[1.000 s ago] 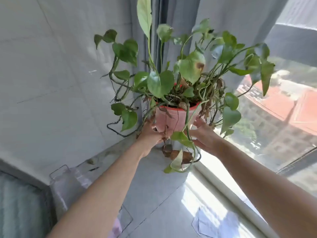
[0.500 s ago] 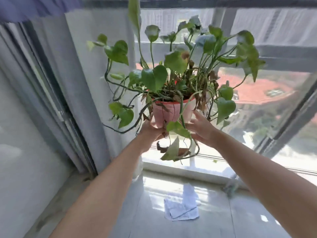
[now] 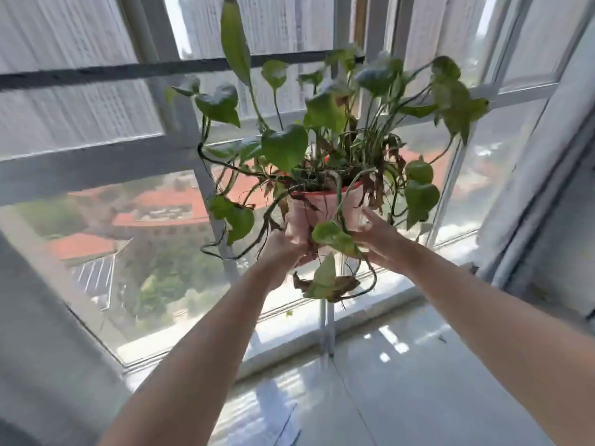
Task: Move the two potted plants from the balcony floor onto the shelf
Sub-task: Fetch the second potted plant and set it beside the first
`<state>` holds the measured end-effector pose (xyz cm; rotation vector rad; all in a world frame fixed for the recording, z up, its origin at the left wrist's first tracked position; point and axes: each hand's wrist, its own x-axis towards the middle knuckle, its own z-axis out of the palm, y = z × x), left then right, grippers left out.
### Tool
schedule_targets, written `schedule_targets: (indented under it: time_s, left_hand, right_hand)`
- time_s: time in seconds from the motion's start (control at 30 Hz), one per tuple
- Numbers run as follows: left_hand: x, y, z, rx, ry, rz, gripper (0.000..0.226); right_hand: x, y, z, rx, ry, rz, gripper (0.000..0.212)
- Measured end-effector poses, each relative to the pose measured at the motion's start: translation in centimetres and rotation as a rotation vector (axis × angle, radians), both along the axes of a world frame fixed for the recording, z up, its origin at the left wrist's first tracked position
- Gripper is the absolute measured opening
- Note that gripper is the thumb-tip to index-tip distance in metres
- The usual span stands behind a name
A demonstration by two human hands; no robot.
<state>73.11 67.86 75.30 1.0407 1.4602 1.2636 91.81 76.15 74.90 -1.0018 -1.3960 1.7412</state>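
A pothos plant in a pink pot (image 3: 317, 211) hangs in the air at arm's length in front of the balcony window. Green heart-shaped leaves and brown dead ones spill over the rim, and vines trail below the pot. My left hand (image 3: 285, 249) grips the pot's lower left side. My right hand (image 3: 378, 238) presses against its right side with fingers spread. No second potted plant and no shelf show in this view.
A large glazed window with white frames (image 3: 206, 194) fills the background, with red-roofed buildings far below. A low sill (image 3: 289, 339) runs under it. The pale tiled floor (image 3: 402, 381) lies underneath, with a sheet of paper (image 3: 257, 413) on it. A grey wall stands at right.
The view has swung to the right, from the wall corner and curtain to the window. The plant stays held in both hands at the same height.
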Motion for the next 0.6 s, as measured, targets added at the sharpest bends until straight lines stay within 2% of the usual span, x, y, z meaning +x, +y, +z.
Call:
schedule_targets:
  time_s: [0.17,0.3,0.43,0.5,0.6]
  left_hand:
    - [10.9,7.5,1.4,0.033,-0.023,-0.18,0.029]
    - [21.1,14.3,2.2,0.05,-0.055,-0.301,0.031]
    - [29.5,20.5,3.0,0.079,-0.087,-0.346,0.05]
    - [33.3,23.1,3.4,0.081,-0.088,-0.386,0.068]
    - [39.1,27.3,3.8,0.088,-0.098,-0.478,0.074]
  right_hand:
    - [11.7,4.9,1.4,0.033,0.005,-0.116,0.153]
    - [22.3,9.6,2.8,0.058,-0.035,-0.216,0.122]
    - [30.7,14.0,3.4,0.075,-0.024,-0.314,0.095]
    - [34.5,16.0,3.8,0.054,-0.006,-0.368,0.09]
    - [40.0,19.1,3.9,0.035,0.011,-0.506,0.089]
